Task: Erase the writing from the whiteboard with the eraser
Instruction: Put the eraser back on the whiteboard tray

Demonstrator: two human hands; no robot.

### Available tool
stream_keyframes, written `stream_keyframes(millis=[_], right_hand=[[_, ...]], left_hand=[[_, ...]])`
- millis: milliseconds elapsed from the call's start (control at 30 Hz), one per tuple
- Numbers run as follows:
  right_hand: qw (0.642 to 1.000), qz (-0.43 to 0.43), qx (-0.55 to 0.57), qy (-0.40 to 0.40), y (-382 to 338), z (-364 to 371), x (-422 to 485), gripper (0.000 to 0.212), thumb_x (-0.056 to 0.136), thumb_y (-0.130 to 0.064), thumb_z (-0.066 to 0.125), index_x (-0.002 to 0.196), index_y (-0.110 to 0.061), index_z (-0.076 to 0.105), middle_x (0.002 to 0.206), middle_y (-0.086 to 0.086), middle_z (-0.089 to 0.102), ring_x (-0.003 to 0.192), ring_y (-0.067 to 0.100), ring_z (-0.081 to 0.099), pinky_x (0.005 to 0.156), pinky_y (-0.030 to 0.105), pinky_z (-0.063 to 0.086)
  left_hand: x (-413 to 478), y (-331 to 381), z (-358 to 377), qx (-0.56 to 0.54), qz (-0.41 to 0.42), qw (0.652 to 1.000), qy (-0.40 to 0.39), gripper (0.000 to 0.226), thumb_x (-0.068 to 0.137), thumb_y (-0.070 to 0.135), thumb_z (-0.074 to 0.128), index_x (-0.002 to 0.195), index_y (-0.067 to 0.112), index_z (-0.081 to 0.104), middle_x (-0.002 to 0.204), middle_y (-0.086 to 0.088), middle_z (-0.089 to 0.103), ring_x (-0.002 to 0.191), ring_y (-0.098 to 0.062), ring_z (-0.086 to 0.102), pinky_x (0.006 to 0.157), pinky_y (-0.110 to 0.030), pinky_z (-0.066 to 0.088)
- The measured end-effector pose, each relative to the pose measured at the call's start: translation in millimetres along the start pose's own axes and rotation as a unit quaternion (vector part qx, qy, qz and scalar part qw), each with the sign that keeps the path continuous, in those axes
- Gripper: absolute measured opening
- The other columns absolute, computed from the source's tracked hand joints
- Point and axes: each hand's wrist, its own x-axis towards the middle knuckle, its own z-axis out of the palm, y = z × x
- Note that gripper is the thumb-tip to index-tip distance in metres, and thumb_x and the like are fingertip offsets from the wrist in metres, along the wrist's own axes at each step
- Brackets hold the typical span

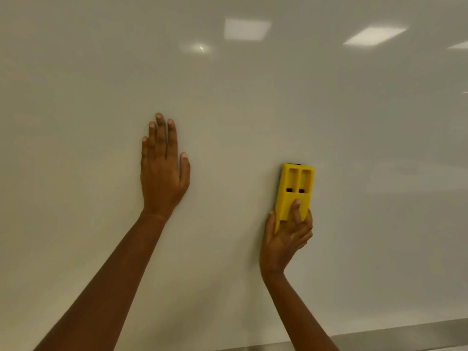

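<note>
A yellow eraser (294, 191) stands upright against the whiteboard (253, 110), its long axis running nearly vertical, top end tipped slightly right. It is a molded plastic block with two long recessed slots on its back. The right hand (286, 239) grips its lower end, fingers (295, 210) curled closed around it, one pressed on its back. Well to the left of those fingers, the left hand (163, 173) lies flat on the board, open and holding nothing, pointing up.
</note>
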Motion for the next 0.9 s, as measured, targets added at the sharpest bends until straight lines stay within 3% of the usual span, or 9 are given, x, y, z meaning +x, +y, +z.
stream_keyframes(millis=[200, 333, 433, 533, 667, 733, 900], right_hand=[[0.981, -0.162, 0.008, -0.106, -6.7, 2.4, -31.3, 0.051, 0.084, -0.031, 0.055, 0.130, -0.023, 0.034, 0.130, 0.012, 0.032, 0.111, 0.030, 0.036, 0.085, 0.050, 0.043], [0.914, -0.319, 0.034, -0.247, -16.8, 1.3, -57.2, 0.057, 0.080, -0.031, 0.064, 0.131, -0.027, 0.036, 0.131, 0.007, 0.035, 0.108, 0.026, 0.041, 0.082, 0.042, 0.043], [0.863, -0.385, 0.038, -0.326, -21.4, 0.0, -81.1, 0.048, 0.086, -0.039, 0.056, 0.129, -0.029, 0.037, 0.131, 0.007, 0.040, 0.102, 0.023, 0.044, 0.076, 0.038, 0.045], [0.832, -0.388, 0.033, -0.395, -20.9, -3.4, -107.6, 0.048, 0.086, -0.040, 0.059, 0.129, -0.029, 0.039, 0.126, 0.014, 0.056, 0.100, 0.023, 0.050, 0.073, 0.037, 0.049], [0.815, -0.360, 0.030, -0.453, -20.3, -6.8, -133.0, 0.056, 0.081, -0.032, 0.069, 0.128, -0.029, 0.040, 0.122, 0.016, 0.058, 0.104, 0.022, 0.045, 0.075, 0.040, 0.050], [0.801, -0.373, 0.025, -0.468, -23.7, -7.1, -144.8, 0.060, 0.077, -0.031, 0.074, 0.127, -0.028, 0.040, 0.120, 0.016, 0.060, 0.101, 0.026, 0.055, 0.074, 0.039, 0.051], [0.777, -0.380, 0.024, -0.500, -24.2, -7.5, -170.0, 0.060, 0.075, -0.028, 0.076, 0.124, -0.027, 0.042, 0.117, 0.017, 0.062, 0.093, 0.032, 0.064, 0.071, 0.040, 0.053]], left_hand=[[-25.4, -16.1, -21.2, -0.059, 0.084, 0.992, -0.077, 0.053, 0.092, 0.022, 0.027, 0.141, 0.000, 0.024, 0.149, -0.018, 0.021, 0.138, -0.024, 0.016, 0.113, -0.034, 0.009], [-54.1, -36.5, -42.9, -0.073, 0.176, 0.971, -0.142, 0.048, 0.095, 0.024, 0.025, 0.134, 0.000, 0.039, 0.143, -0.017, 0.031, 0.134, -0.026, 0.025, 0.112, -0.034, 0.017], [-78.1, -55.0, -60.0, -0.054, 0.204, 0.959, -0.189, 0.053, 0.097, 0.030, 0.017, 0.127, 0.000, 0.051, 0.135, -0.021, 0.046, 0.127, -0.033, 0.042, 0.104, -0.037, 0.028], [-106.6, -77.4, -75.5, -0.032, 0.223, 0.943, -0.245, 0.058, 0.097, 0.037, 0.018, 0.118, 0.002, 0.059, 0.120, -0.021, 0.060, 0.110, -0.036, 0.057, 0.093, -0.038, 0.037], [-143.4, -105.6, -88.6, -0.022, 0.242, 0.911, -0.332, 0.064, 0.095, 0.050, 0.022, 0.114, 0.004, 0.062, 0.107, -0.017, 0.066, 0.097, -0.031, 0.063, 0.082, -0.035, 0.051], [-160.8, -119.3, -95.2, -0.018, 0.244, 0.897, -0.369, 0.065, 0.094, 0.052, 0.023, 0.113, 0.004, 0.063, 0.104, -0.015, 0.066, 0.093, -0.029, 0.064, 0.079, -0.033, 0.052], [-196.8, -137.6, -100.8, -0.031, 0.237, 0.885, -0.401, 0.046, 0.085, 0.042, 0.046, 0.104, 0.006, 0.067, 0.097, -0.011, 0.068, 0.085, -0.025, 0.066, 0.070, -0.028, 0.054]])
